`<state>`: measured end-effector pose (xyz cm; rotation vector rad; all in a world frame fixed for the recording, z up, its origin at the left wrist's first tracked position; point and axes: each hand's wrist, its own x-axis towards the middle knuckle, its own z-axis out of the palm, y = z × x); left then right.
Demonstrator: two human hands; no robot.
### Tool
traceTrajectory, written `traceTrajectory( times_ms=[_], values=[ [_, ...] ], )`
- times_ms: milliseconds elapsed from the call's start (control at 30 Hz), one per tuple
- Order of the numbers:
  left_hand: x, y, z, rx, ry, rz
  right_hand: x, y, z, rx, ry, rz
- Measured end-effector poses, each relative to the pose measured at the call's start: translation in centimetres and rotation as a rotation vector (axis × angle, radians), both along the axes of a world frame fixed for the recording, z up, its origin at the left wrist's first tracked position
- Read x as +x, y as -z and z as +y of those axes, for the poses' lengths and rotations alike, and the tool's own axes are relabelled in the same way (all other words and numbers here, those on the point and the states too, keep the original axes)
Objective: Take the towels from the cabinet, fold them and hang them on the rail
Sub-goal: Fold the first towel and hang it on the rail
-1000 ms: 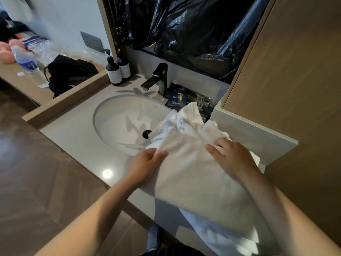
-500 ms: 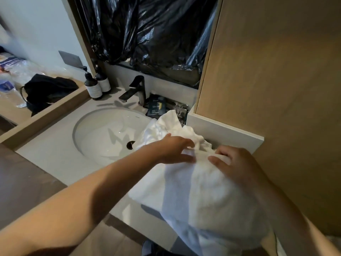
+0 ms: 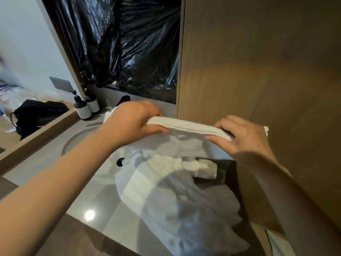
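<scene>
Held white towel (image 3: pixel 188 127) level by its folded top edge above the desk (image 3: pixel 36 167); pinched one end in left hand (image 3: pixel 132 120), the other in right hand (image 3: pixel 241 134) (with lower part drooping onto desk).

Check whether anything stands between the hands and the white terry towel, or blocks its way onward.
Nothing visible does: the left hand and right hand pinch the white terry towel directly at its folded edge. No rail is in view, so that path cannot be judged.
</scene>
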<state>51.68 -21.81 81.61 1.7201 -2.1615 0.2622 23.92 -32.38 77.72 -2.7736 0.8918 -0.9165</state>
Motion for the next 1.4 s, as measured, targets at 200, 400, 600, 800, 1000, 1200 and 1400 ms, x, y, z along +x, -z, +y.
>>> traceTrajectory(
  times_ms=[200, 400, 600, 800, 1000, 1200, 1400],
  values=[
    [-1.1, 8.3, 4.1, 0.442, -0.05, -0.135, -1.7, 7.0, 5.8, 0.118, 0.007, 0.085],
    [-2.0, 15.6, 8.2, 0.507, 0.065, 0.109, -2.8, 13.5, 12.1, 0.492, 0.32, 0.084],
    [-1.7, 16.6, 9.7, 0.68, 0.193, 0.261, -0.5, 16.1, 19.0, 0.708, 0.554, -0.214],
    [-1.7, 13.6, 4.9, 0.448, 0.192, 0.381, 2.1, 16.6, 21.2, 0.802, 0.711, -0.544],
    [-3.1, 14.3, -2.7, 0.523, 0.0, 0.198, 3.2, 15.0, 17.7, 1.209, 1.036, -0.797],
    [-5.0, 16.4, -5.7, 0.734, -0.021, -0.085, 3.1, 14.2, 13.8, 1.214, 1.138, -0.721],
    [-5.0, 17.5, -6.0, 0.77, 0.034, -0.071, 3.8, 14.6, 13.4, 1.127, 1.143, -0.684]
  ],
)
